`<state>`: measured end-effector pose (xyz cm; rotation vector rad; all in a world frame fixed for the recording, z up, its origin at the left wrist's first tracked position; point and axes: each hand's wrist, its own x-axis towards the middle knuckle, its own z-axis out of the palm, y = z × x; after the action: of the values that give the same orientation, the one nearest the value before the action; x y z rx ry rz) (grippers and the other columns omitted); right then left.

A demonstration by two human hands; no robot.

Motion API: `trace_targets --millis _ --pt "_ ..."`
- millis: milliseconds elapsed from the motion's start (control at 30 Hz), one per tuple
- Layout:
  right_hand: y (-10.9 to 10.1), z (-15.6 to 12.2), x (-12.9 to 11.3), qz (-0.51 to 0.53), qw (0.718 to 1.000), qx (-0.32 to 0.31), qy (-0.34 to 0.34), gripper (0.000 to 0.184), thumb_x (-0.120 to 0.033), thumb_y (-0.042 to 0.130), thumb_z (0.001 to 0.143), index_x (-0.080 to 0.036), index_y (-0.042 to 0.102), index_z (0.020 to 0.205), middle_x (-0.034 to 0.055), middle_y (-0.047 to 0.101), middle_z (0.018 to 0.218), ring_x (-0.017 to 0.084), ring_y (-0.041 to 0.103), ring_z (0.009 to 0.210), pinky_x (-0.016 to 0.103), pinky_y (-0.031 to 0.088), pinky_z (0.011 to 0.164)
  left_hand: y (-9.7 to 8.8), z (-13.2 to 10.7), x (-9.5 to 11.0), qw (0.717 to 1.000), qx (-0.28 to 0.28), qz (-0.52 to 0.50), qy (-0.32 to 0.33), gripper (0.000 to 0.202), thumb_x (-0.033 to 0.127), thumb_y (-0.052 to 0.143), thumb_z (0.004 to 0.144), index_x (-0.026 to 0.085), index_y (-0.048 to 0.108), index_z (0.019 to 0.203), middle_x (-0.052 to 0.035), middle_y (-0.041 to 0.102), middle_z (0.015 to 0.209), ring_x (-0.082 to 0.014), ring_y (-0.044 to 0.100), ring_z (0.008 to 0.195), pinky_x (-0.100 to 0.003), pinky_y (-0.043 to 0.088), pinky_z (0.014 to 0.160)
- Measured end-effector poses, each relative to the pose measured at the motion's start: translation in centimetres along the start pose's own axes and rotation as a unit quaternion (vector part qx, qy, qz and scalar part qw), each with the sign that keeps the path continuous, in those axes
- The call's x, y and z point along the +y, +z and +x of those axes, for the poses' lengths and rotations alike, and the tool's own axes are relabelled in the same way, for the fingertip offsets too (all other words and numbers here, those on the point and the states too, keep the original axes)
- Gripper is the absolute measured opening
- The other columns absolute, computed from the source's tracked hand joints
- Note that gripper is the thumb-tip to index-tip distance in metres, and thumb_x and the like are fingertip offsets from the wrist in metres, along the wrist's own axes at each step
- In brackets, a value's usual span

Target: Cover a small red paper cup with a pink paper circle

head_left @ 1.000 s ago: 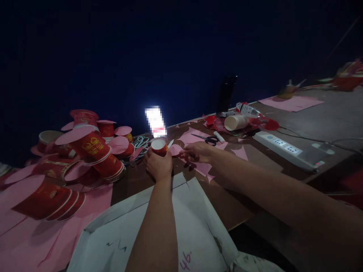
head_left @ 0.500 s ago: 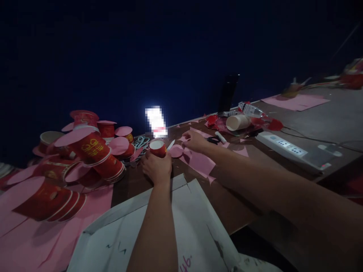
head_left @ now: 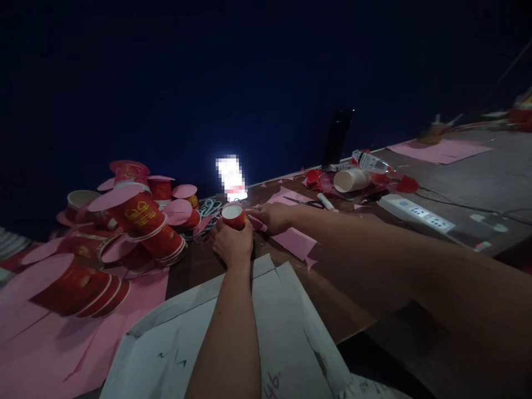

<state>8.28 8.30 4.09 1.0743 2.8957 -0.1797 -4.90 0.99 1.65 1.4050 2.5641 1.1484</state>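
A dark brown flat tabletop (head_left: 332, 299) is spreading under both hands, and a grey surface (head_left: 499, 172) is extending beyond it on the right. A deep blue darkness (head_left: 266, 83) is filling the far side of the dim room. A white flat panel with handwritten marks (head_left: 178, 332) is lying at the front edge, and pink paper sheets (head_left: 145, 282) are covering the left side.

Two bare hands are working near the middle. The left hand (head_left: 233, 241) is grasping one small red paper cup with a white inside (head_left: 238, 221), which is standing upright on the tabletop. The right hand (head_left: 274, 219) is bending its fingers over one pink paper piece (head_left: 257, 223) just beside the cup; whether it is pinching the piece, I cannot tell.

On the left, many red paper cups with pink paper discs (head_left: 141, 213) are leaning in a heap, overlapping too much for counting; one nested stack in front (head_left: 100, 291) is showing three white rims. One coil of pale cord (head_left: 210, 207) is lying between heap and left hand, near one glowing rectangular screen (head_left: 230, 174).

Beyond the right hand, one pair of black-handled scissors (head_left: 315, 204) and one white tube (head_left: 325, 202) are lying close together. One cream paper cup (head_left: 351, 180) is resting on its side, and one white power strip (head_left: 409, 212) is showing two lit socket panels.
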Motion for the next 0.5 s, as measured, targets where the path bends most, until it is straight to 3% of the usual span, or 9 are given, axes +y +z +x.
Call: trace_targets --millis 233,367,500 --pt "0.3 0.3 -0.4 -0.023 0.998 0.049 -0.023 0.055 -0.034 0.056 0.084 -0.021 0.044 0.136 0.0155 0.054 0.126 0.027 0.062 0.097 0.033 0.046 0.073 0.0 0.0 0.0 1.0 0.003 -0.009 0.001 0.062 0.046 0.066 0.069 0.009 0.054 0.117 -0.0197 0.058 0.118 -0.0348 0.052 0.114 -0.046 0.043 0.094" --pt "1.0 0.1 -0.7 -0.028 0.995 0.095 0.02 0.043 -0.033 0.046 0.09 -0.021 0.05 0.131 0.0136 0.062 0.116 0.025 0.064 0.09 0.032 0.044 0.07 0.1 0.0 -0.1 1.0 0.012 -0.012 0.01 0.064 0.047 0.068 0.068 0.009 0.054 0.118 -0.0202 0.058 0.116 -0.0353 0.053 0.112 -0.047 0.043 0.094" --pt "1.5 0.1 -0.6 -0.029 0.989 0.14 0.047 0.032 -0.032 0.05 0.088 -0.021 0.061 0.116 0.0106 0.068 0.105 0.025 0.065 0.088 0.032 0.043 0.069 0.2 0.0 -0.1 0.999 0.023 -0.019 0.019 0.063 0.044 0.069 0.067 0.007 0.055 0.117 -0.0216 0.058 0.116 -0.0361 0.052 0.113 -0.048 0.041 0.095"
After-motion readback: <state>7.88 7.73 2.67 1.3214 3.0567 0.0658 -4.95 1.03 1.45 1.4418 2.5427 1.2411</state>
